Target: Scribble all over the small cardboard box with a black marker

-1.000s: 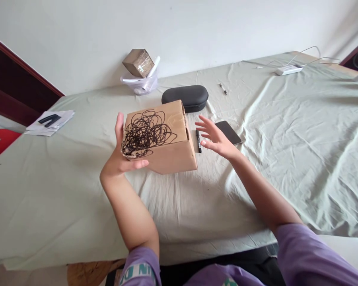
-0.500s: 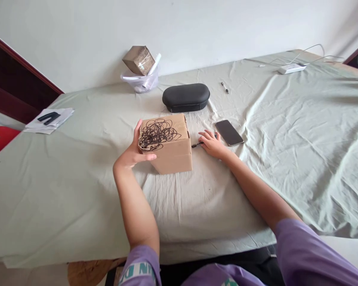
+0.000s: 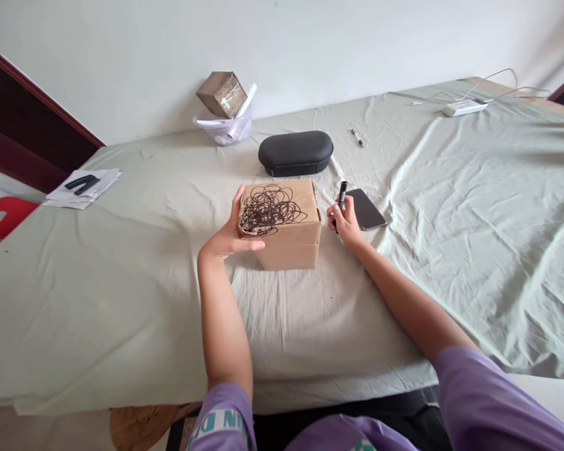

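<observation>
A brown cardboard box [image 3: 291, 247] stands on the cloth-covered table, its top marked with black looping scribbles near the left end. My left hand [image 3: 232, 235] grips the box's left end, with the thumb along the front side and a finger at the back corner; the other fingers are hidden. Just right of the box, my right hand [image 3: 346, 220] is closed around a black marker [image 3: 343, 193] held upright. A dark smartphone [image 3: 367, 212] lies beside that hand, partly covered by it.
Behind the box sits a black oval case [image 3: 296, 152]. A pen [image 3: 357, 138] lies farther back. At the wall stands a clear tub [image 3: 223, 130] holding a small carton [image 3: 222, 94]. Papers [image 3: 104, 183] with a black stapler [image 3: 82, 184] lie left; a power strip [image 3: 465, 108] is back right.
My right hand has picked the marker up off the cloth and now holds it upright. With my left hand on it, the box has shifted right, nearer the phone.
</observation>
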`<action>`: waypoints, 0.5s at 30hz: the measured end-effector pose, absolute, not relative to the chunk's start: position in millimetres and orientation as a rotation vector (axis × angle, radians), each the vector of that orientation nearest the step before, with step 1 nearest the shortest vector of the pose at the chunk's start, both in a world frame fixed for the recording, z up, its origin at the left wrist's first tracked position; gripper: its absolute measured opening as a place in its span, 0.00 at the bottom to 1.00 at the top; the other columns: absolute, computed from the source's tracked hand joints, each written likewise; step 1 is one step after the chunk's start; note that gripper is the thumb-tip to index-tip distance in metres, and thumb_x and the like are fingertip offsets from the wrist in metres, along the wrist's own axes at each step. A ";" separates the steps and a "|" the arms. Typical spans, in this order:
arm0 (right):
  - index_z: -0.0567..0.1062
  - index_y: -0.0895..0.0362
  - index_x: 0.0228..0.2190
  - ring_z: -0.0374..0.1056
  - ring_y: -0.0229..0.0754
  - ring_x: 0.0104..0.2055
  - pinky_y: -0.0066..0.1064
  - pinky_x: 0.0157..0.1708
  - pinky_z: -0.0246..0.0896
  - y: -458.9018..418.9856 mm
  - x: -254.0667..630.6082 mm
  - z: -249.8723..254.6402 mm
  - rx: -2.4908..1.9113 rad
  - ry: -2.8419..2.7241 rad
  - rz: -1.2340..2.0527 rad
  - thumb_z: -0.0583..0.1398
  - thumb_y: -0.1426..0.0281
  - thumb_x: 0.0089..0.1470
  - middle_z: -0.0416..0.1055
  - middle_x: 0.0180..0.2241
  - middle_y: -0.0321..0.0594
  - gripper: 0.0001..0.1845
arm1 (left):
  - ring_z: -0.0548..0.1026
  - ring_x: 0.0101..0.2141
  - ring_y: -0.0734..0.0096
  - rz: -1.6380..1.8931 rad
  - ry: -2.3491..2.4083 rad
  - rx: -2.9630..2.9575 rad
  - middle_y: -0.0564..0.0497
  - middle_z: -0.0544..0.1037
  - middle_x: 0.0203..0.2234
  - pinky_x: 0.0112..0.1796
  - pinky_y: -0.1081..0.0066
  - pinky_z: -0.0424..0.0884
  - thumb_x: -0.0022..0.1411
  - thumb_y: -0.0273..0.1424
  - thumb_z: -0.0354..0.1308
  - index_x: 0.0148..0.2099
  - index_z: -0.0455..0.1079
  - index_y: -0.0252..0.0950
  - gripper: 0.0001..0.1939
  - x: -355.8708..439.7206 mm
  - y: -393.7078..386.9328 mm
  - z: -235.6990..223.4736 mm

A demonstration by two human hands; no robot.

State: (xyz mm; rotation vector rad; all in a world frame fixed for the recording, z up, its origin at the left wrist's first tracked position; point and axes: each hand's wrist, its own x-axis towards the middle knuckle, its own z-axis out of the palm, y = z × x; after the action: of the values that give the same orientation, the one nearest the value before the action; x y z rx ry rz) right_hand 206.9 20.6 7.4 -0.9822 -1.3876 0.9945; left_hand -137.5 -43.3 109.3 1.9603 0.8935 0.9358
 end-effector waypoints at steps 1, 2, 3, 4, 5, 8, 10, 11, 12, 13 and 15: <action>0.59 0.46 0.45 0.65 0.36 0.24 0.33 0.27 0.66 21.6 205.9 8.7 -0.962 -1.350 1.004 0.57 0.40 0.66 0.69 0.34 0.31 0.25 | 0.60 0.77 0.38 0.916 0.872 1.959 0.40 0.47 0.83 0.70 0.34 0.68 0.63 0.49 0.77 0.83 0.22 0.56 0.71 -133.7 -42.5 109.9; 0.59 0.46 0.44 0.70 0.38 0.29 0.34 0.31 0.70 23.4 205.8 11.1 -0.947 -1.310 1.008 0.57 0.39 0.65 0.71 0.36 0.33 0.26 | 0.59 0.78 0.38 0.896 0.856 1.952 0.41 0.45 0.83 0.70 0.34 0.67 0.64 0.48 0.77 0.82 0.21 0.57 0.71 -129.6 -42.1 111.0; 0.60 0.46 0.43 0.74 0.41 0.35 0.35 0.35 0.72 25.9 206.8 15.2 -0.939 -1.271 1.006 0.57 0.38 0.64 0.72 0.39 0.35 0.27 | 0.58 0.78 0.38 0.878 0.846 1.941 0.41 0.43 0.83 0.71 0.34 0.65 0.64 0.47 0.77 0.82 0.20 0.58 0.71 -125.4 -42.3 112.5; 0.61 0.46 0.43 0.76 0.42 0.42 0.36 0.39 0.74 28.5 209.1 21.5 -0.939 -1.234 1.000 0.57 0.37 0.64 0.74 0.41 0.38 0.27 | 0.57 0.78 0.38 0.864 0.843 1.927 0.42 0.41 0.83 0.71 0.34 0.64 0.64 0.46 0.77 0.82 0.19 0.59 0.71 -121.0 -43.0 114.4; 0.62 0.46 0.43 0.76 0.43 0.46 0.36 0.40 0.74 30.8 213.0 30.4 -0.933 -1.192 0.983 0.57 0.37 0.64 0.74 0.43 0.38 0.27 | 0.57 0.79 0.38 0.856 0.846 1.913 0.42 0.40 0.84 0.71 0.34 0.64 0.63 0.46 0.77 0.82 0.19 0.60 0.72 -116.5 -44.1 116.4; 0.69 0.46 0.43 0.73 0.41 0.36 0.33 0.35 0.71 28.5 231.1 73.0 -0.775 -1.068 0.861 0.57 0.36 0.66 0.68 0.32 0.33 0.27 | 0.55 0.79 0.37 0.840 0.881 1.893 0.42 0.40 0.83 0.72 0.33 0.62 0.61 0.44 0.78 0.82 0.17 0.59 0.74 -102.7 -49.2 122.7; 0.73 0.44 0.43 0.60 0.40 0.22 0.33 0.27 0.64 14.8 243.3 108.7 -0.589 -1.060 0.799 0.59 0.36 0.65 0.54 0.20 0.25 0.26 | 0.55 0.79 0.36 0.838 0.908 1.886 0.41 0.41 0.83 0.72 0.33 0.61 0.59 0.42 0.79 0.82 0.17 0.59 0.76 -93.3 -53.4 126.5; 0.76 0.44 0.44 0.55 0.39 0.18 0.33 0.24 0.62 4.3 247.5 125.9 -0.537 -1.077 0.772 0.61 0.36 0.64 0.50 0.18 0.23 0.26 | 0.56 0.78 0.35 0.839 0.919 1.881 0.40 0.41 0.83 0.72 0.32 0.62 0.58 0.42 0.79 0.82 0.17 0.58 0.77 -88.8 -55.6 128.5; 0.79 0.44 0.45 0.57 0.38 0.18 0.33 0.21 0.59 -8.0 249.7 141.1 -0.468 -1.131 0.741 0.64 0.40 0.65 0.56 0.18 0.25 0.23 | 0.56 0.78 0.33 0.841 0.929 1.875 0.40 0.42 0.83 0.71 0.32 0.63 0.57 0.41 0.79 0.82 0.17 0.58 0.77 -84.3 -57.9 130.8; 0.82 0.45 0.45 0.61 0.39 0.19 0.33 0.19 0.56 -21.3 250.0 153.7 -0.414 -1.179 0.710 0.66 0.44 0.66 0.65 0.21 0.28 0.20 | 0.57 0.78 0.32 0.840 0.937 1.874 0.40 0.42 0.83 0.71 0.31 0.64 0.56 0.41 0.80 0.82 0.18 0.58 0.78 -80.0 -60.5 133.6; 0.84 0.45 0.41 0.67 0.38 0.21 0.33 0.19 0.56 -47.8 245.5 169.8 -0.421 -1.282 0.650 0.71 0.54 0.64 0.76 0.27 0.32 0.11 | 0.56 0.78 0.29 0.812 0.954 1.894 0.39 0.44 0.82 0.70 0.30 0.65 0.55 0.41 0.80 0.82 0.19 0.58 0.78 -72.1 -66.5 140.8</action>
State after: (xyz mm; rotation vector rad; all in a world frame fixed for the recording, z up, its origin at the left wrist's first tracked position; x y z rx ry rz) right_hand 245.5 -47.8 169.8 -0.4210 -1.2823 0.6498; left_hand -72.1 -66.5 140.8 1.8937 0.9544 0.8124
